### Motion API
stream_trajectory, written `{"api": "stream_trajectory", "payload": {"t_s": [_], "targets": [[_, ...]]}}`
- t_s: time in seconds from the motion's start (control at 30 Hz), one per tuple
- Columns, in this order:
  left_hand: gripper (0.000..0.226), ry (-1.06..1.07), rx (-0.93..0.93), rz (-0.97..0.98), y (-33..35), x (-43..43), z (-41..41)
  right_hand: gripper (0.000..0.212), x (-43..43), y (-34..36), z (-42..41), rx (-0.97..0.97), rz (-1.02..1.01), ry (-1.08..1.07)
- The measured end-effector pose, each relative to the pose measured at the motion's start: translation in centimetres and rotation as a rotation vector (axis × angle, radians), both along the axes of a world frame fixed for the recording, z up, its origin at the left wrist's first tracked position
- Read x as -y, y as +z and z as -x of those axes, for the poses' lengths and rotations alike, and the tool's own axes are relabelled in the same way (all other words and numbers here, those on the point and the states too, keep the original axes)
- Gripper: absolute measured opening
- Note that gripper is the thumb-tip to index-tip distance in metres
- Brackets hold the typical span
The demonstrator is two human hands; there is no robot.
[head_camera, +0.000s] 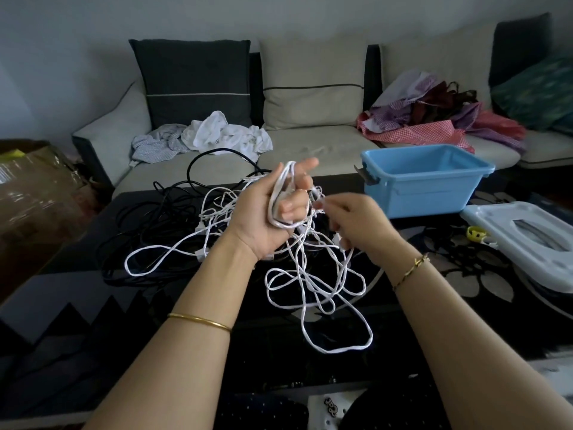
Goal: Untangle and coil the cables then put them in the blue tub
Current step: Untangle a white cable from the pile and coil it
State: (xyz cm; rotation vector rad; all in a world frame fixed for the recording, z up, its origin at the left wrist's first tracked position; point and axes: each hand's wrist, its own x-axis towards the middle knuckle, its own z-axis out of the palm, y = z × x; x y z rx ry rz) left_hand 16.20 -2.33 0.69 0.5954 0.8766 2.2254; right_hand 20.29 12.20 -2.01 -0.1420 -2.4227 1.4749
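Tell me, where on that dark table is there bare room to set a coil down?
The table is bare at its near left corner, in front of the black cables. The blue tub looks empty too. The middle is crowded with loose white cables, and the pale lid takes the right edge.

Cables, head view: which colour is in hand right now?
The thin white cable, looped around the left hand; the thick black cables lie untouched on the dark table.

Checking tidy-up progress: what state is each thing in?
White cable: tangled, partly wound into loops.
Black cable: uncoiled heap on table.
Blue tub: open, nothing seen inside.
Lid: off, flat beside tub.
Left hand: grips white loops.
Right hand: pinches a white strand.
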Motion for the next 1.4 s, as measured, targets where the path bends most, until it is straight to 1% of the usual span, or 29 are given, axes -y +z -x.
{"api": "stream_trajectory", "payload": {"t_s": [0.1,0.17,0.23,0.3,0.37,0.4,0.47,0.53,0.57,0.63,0.67,0.7,0.73,0.77,0.83,0.9,0.97,1.03,1.13,1.2,1.23,1.27,1.3,1.33,1.4], "targets": [[0.033,0.162,0.068,-0.054,0.2,0.2,0.1,0.019,1.7,-0.2,-0.4,0.171,-0.124,0.252],[0.031,0.259,0.134,-0.072,0.2,0.3,0.4,0.022,2.4,0.4,-0.7,0.234,-0.183,0.359],[0.030,0.398,0.144,-0.028,0.2,0.5,0.9,0.023,2.4,1.0,-1.1,0.291,-0.193,0.443],[0.029,0.544,0.102,0.069,0.0,0.4,1.3,0.021,2.4,1.6,-1.8,0.360,-0.153,0.537],[0.027,0.641,0.047,0.177,-0.5,0.3,1.6,0.021,2.4,2.2,-2.4,0.361,-0.148,0.575],[0.024,0.674,-0.019,0.255,-0.9,0.3,1.6,0.023,2.3,2.6,-2.6,0.327,-0.161,0.557],[0.019,0.708,-0.216,0.450,-1.7,0.4,1.5,0.023,1.7,3.3,-2.9,0.231,-0.140,0.503],[0.015,0.669,-0.367,0.597,-2.1,0.6,1.3,0.023,0.8,3.7,-3.0,0.138,-0.041,0.441],[0.013,0.611,-0.426,0.642,-2.1,0.6,1.1,0.022,0.4,3.8,-2.9,0.093,-0.004,0.396],[0.017,0.433,-0.516,0.685,-1.9,0.4,0.6,0.011,-0.3,3.6,-2.5,-0.020,-0.004,0.263],[0.017,0.340,-0.544,0.701,-1.7,0.2,0.2,0.006,-0.5,3.5,-2.3,-0.080,-0.036,0.192],[0.018,0.268,-0.560,0.721,-1.6,0.0,-0.3,0.008,-0.7,3.5,-2.2,-0.137,-0.062,0.129],[0.020,0.218,-0.556,0.736,-1.5,-0.2,-0.6,0.011,-1.0,3.4,-2.0,-0.187,-0.050,0.080],[0.023,0.182,-0.535,0.737,-1.5,-0.3,-0.8,0.012,-1.3,3.4,-1.9,-0.223,0.002,0.040],[0.032,0.124,-0.470,0.695,-1.4,-0.5,-0.9,0.014,-1.9,3.2,-1.7,-0.234,0.186,0.001],[0.039,0.047,-0.392,0.640,-1.1,-0.6,-0.9,0.016,-2.1,2.8,-1.4,-0.179,0.344,0.006],[0.048,-0.063,-0.330,0.590,-0.9,-0.7,-0.9,0.017,-2.0,2.3,-1.0,-0.104,0.443,0.042],[0.050,-0.182,-0.262,0.493,-0.8,-0.7,-0.8,0.015,-1.6,1.8,-0.7,-0.056,0.462,0.065],[0.044,-0.313,-0.147,0.297,-1.0,-0.4,-0.1,0.020,-1.1,0.8,0.1,-0.034,0.364,0.071],[0.043,-0.403,-0.068,0.119,-1.0,0.0,0.3,0.022,-0.6,0.0,0.5,-0.002,0.298,0.093],[0.044,-0.391,-0.026,0.037,-0.9,0.1,0.5,0.021,-0.4,-0.5,0.6,0.029,0.249,0.116],[0.045,-0.314,0.003,-0.013,-0.8,0.2,0.6,0.017,-0.2,-0.9,0.6,0.074,0.164,0.149],[0.048,-0.171,0.020,-0.017,-0.7,0.2,0.7,0.015,0.0,-1.3,0.6,0.134,0.050,0.197],[0.049,-0.003,0.023,0.001,-0.5,0.3,0.8,0.017,0.3,-1.4,0.4,0.204,-0.068,0.261],[0.044,0.266,-0.007,0.031,-0.6,0.6,1.0,0.023,1.0,-1.5,0.1,0.321,-0.213,0.400]]}}
